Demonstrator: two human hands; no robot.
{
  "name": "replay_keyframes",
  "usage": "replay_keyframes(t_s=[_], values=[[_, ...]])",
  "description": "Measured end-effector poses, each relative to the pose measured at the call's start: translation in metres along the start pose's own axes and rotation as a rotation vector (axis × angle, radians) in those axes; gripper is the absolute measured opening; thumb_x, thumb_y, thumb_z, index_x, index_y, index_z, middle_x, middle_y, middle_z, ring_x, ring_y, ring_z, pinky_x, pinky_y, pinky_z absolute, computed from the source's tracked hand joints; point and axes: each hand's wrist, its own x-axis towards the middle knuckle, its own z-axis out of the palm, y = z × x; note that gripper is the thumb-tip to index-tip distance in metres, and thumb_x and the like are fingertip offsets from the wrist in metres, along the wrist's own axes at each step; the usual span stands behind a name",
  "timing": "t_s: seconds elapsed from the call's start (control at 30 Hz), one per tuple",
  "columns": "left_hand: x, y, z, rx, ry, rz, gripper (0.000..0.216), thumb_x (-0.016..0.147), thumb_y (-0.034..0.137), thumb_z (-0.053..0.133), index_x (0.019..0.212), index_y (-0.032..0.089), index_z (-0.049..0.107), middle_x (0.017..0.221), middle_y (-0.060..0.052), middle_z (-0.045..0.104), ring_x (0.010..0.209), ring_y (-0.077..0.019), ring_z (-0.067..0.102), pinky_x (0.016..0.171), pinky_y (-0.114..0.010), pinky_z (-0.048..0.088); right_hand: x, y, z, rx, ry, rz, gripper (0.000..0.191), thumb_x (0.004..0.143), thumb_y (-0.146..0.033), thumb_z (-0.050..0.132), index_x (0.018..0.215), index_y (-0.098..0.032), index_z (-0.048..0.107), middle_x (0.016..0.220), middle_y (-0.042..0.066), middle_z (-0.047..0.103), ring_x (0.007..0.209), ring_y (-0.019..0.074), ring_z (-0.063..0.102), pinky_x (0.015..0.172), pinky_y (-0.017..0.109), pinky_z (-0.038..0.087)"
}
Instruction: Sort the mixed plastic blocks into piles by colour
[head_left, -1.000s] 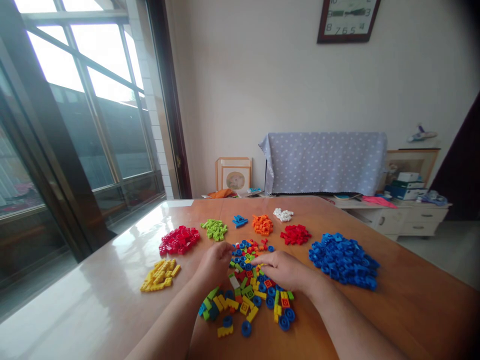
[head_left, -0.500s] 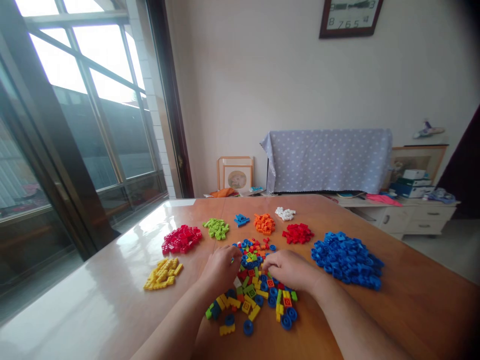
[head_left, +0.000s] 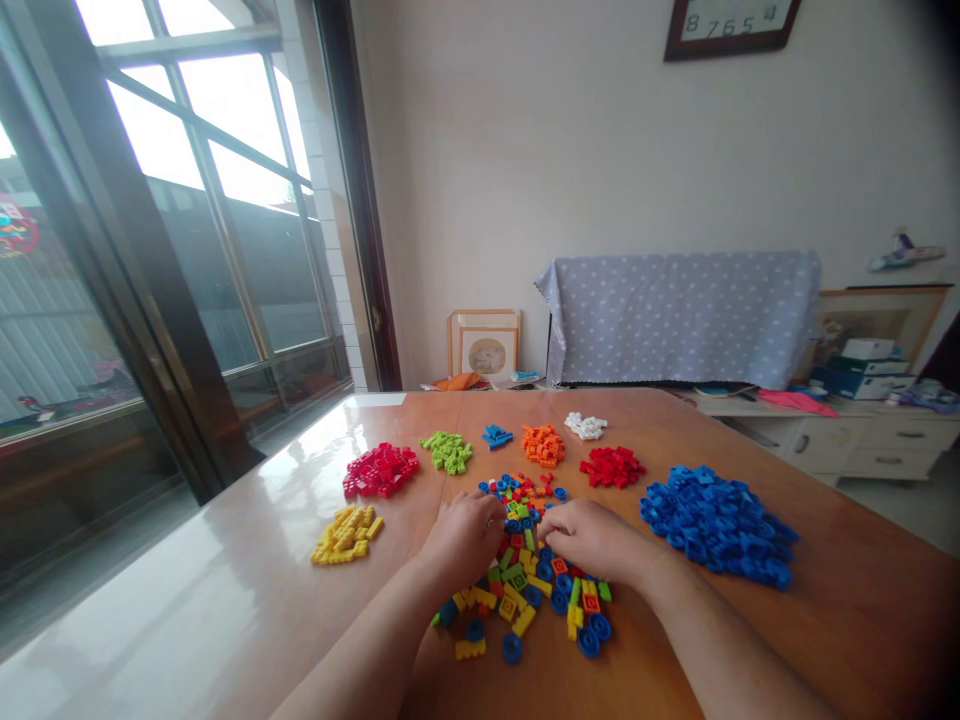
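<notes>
A mixed heap of toy building bricks (head_left: 515, 577) lies on the table in front of me, with yellow, green, red, orange and blue pieces in it. Over the heap's left side is my left hand (head_left: 466, 535), its fingers curled inward. My right hand (head_left: 589, 535) rests at the right side of the heap, fingers bent down among the pieces. Both hands look closed, but whatever they may hold is hidden. Blue wheel-like rings (head_left: 589, 640) and a yellow brick (head_left: 471, 649) lie at the near edge of the heap.
Sorted piles ring the heap: yellow (head_left: 345, 537), crimson (head_left: 380, 470), lime green (head_left: 447, 452), small blue (head_left: 496, 437), orange (head_left: 542, 446), white (head_left: 585, 426), red (head_left: 612, 466) and large blue (head_left: 716, 525). The wooden table (head_left: 247, 600) ends before a cabinet (head_left: 870, 445).
The head view has turned slightly left, so the scene sits farther right in the picture. Both hands stay at the heap with only slight finger movement; the sorted piles look the same.
</notes>
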Motion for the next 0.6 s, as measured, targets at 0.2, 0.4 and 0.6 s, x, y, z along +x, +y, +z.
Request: replay_keyframes(t_s=[0.2,0.4,0.6], values=[[0.000,0.003,0.001,0.010,0.002,-0.011,0.018,0.086,0.024,0.052,0.087,0.024,0.070,0.094,-0.005,0.068,0.090,-0.0213,0.060,0.077,-0.029,0.042,0.005,-0.006,0.009,-0.016,0.064,0.102,0.020,0.081,-0.035,0.059,0.089,-0.027,0.076,0.083,0.001,0.074,0.076,0.0171,0.063,0.062,0.025,0.034],[0.000,0.006,0.006,0.003,-0.007,0.011,0.019,0.084,0.023,0.055,0.091,0.025,0.071,0.096,-0.006,0.068,0.095,-0.0225,0.058,0.080,-0.030,0.043,0.011,-0.008,0.016,-0.080,0.072,0.186,0.026,0.081,-0.050,0.064,0.087,-0.026,0.073,0.081,0.002,0.073,0.074,0.0185,0.061,0.062,0.026,0.032],[0.002,0.005,0.010,0.003,-0.023,0.039,0.018,0.082,0.022,0.056,0.092,0.026,0.072,0.096,-0.006,0.067,0.095,-0.0224,0.057,0.080,-0.030,0.044,0.011,-0.013,0.016,-0.087,0.073,0.170,0.030,0.079,-0.053,0.065,0.091,-0.027,0.073,0.090,0.003,0.074,0.081,0.0215,0.064,0.064,0.027,0.034]])
